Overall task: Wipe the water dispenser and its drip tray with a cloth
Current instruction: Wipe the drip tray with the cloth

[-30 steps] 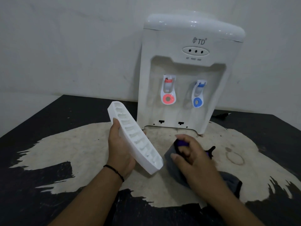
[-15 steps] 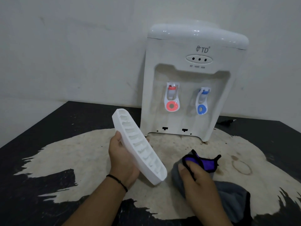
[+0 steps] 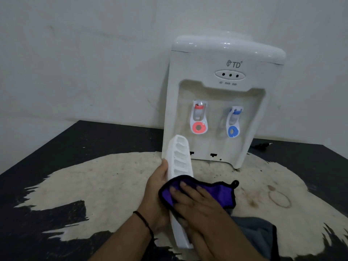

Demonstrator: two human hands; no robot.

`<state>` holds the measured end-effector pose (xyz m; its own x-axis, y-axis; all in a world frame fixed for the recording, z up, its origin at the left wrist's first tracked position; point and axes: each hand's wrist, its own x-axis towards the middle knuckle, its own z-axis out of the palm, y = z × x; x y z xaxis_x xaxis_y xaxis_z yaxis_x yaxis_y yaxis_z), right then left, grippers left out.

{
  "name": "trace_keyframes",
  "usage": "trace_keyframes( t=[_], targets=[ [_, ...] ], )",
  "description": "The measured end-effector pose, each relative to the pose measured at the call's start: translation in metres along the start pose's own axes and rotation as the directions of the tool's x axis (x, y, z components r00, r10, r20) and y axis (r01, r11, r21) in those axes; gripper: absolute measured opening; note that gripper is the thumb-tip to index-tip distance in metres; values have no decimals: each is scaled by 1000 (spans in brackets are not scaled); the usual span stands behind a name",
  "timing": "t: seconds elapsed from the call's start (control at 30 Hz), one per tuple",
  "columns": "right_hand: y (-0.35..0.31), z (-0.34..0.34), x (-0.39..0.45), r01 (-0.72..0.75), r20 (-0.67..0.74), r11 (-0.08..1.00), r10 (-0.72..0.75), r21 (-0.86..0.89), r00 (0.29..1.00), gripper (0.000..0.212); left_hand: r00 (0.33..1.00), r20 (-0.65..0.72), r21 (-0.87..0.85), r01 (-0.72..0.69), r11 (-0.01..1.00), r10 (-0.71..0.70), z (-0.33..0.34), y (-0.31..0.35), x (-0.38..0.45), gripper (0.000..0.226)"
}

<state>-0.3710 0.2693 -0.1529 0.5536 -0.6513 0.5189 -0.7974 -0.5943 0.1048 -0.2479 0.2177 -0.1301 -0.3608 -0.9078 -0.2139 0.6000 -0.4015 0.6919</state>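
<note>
Head view: cloth pressed on the drip tray

Left hand [image 3: 157,194] grips the white drip tray [image 3: 179,166] by its left edge, fingers hidden behind it, holding it tilted before the water dispenser [image 3: 224,102]. Right hand [image 3: 203,208] lies flat, fingers [image 3: 185,188] straight, pressing the purple cloth [image 3: 216,194] onto the tray's near half. Dispenser front reads "TD", with "HOT" and "POWER" under three lights. Black counter [image 3: 84,147] shows a worn pale patch; a white wall [image 3: 84,63] stands behind.

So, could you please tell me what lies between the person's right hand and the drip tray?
In the head view, the purple cloth lies between them: the right hand presses it flat onto the white drip tray.
</note>
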Motion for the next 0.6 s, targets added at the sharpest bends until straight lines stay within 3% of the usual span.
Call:
trace_keyframes(
  t=[0.1,0.2,0.37,0.47,0.6],
  targets=[
    [0,-21,11,-69,-26,984,74,164,997,34,998,33,10,-48,999,47,1,-13,1,41],
    [15,-40,32,-146,-21,987,148,62,989,41,998,45,-34,-41,999,42,13,-13,-1,47],
    [42,-60,72,-268,33,960,271,-81,962,40,990,45,143,-138,980,133,17,-16,0,61],
    [34,-57,73,-152,118,980,167,-130,979,30,985,16,102,-173,980,173,16,-13,-1,69],
    [13,-51,56,44,225,997,-29,-61,974,32,987,-17,-25,-161,987,161,15,-5,-1,69]
  ],
)
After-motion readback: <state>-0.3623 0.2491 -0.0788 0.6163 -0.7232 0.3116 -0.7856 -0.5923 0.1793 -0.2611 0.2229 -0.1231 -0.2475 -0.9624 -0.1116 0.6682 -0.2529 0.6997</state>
